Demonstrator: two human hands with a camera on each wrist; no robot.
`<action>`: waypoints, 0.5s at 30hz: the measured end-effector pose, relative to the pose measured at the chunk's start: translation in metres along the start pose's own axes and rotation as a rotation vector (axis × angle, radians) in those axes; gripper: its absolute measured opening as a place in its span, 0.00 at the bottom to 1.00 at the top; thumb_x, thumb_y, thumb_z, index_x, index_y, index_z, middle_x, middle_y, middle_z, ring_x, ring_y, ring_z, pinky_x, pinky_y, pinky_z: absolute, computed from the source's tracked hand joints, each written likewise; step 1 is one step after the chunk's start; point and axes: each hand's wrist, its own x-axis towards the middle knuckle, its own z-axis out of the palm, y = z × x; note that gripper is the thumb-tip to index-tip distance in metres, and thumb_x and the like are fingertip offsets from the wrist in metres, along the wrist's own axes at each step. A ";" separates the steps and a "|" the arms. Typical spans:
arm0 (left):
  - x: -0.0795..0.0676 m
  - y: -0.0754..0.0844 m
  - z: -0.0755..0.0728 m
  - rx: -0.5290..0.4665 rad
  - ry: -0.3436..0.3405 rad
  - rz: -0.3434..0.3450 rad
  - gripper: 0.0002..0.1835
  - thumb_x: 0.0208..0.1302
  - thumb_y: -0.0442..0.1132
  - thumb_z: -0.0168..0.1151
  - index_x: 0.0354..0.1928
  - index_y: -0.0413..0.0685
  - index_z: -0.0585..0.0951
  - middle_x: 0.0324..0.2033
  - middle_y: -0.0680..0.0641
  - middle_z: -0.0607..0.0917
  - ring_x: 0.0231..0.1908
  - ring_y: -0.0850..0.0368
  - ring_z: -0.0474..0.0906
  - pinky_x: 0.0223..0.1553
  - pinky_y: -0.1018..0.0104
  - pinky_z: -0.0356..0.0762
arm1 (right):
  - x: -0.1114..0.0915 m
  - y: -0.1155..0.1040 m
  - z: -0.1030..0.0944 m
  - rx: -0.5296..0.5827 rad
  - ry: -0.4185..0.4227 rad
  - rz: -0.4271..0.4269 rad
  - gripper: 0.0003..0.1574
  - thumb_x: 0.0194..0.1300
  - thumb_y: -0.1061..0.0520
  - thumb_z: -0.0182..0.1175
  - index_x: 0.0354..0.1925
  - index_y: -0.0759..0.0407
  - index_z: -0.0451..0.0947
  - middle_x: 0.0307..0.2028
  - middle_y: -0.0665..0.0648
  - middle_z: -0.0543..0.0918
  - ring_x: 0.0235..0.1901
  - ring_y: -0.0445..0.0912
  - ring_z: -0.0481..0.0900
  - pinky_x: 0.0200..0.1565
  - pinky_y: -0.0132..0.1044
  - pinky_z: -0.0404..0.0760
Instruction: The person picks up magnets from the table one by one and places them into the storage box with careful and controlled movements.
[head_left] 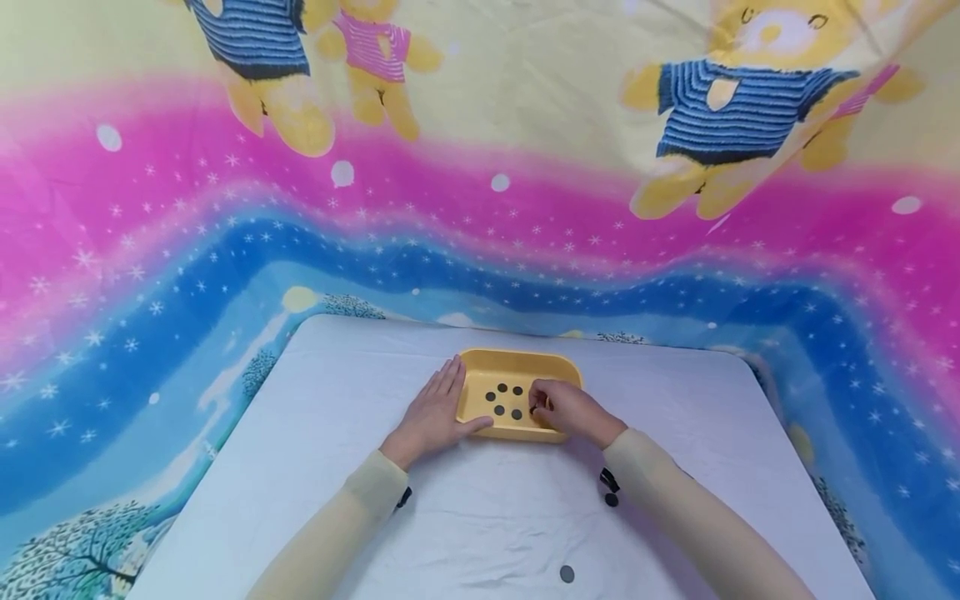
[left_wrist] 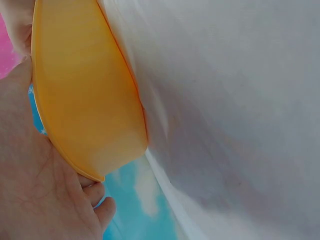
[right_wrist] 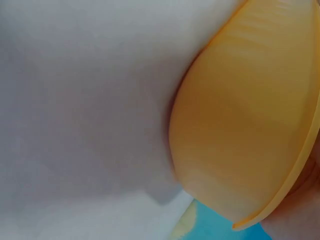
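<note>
A yellow rectangular tray [head_left: 517,360] holds several small dark round discs [head_left: 499,410] on its floor. My left hand [head_left: 433,414] lies against the tray's left end, fingers straight along the rim and thumb stretched over the front edge. In the left wrist view, its fingers touch the rim of the tray [left_wrist: 90,90]. Inside the tray's right half, my right hand [head_left: 566,407] pinches a dark disc [head_left: 533,409], mostly covered by the fingers. The right wrist view shows the tray's outer wall [right_wrist: 245,115], with part of the hand behind the rim.
One grey disc [head_left: 567,573] lies on the white-covered table [head_left: 465,533] near the front. Another dark disc [head_left: 611,500] is beside the right forearm, by a black wrist strap [head_left: 609,479]. A printed bear curtain [head_left: 495,225] surrounds the table's back and sides.
</note>
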 end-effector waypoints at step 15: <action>0.001 -0.001 0.001 0.017 -0.002 0.000 0.66 0.68 0.84 0.44 0.86 0.40 0.40 0.87 0.41 0.38 0.86 0.49 0.34 0.84 0.53 0.40 | 0.011 -0.002 0.001 -0.012 -0.050 0.035 0.03 0.75 0.62 0.67 0.40 0.57 0.81 0.32 0.50 0.81 0.31 0.44 0.77 0.36 0.40 0.77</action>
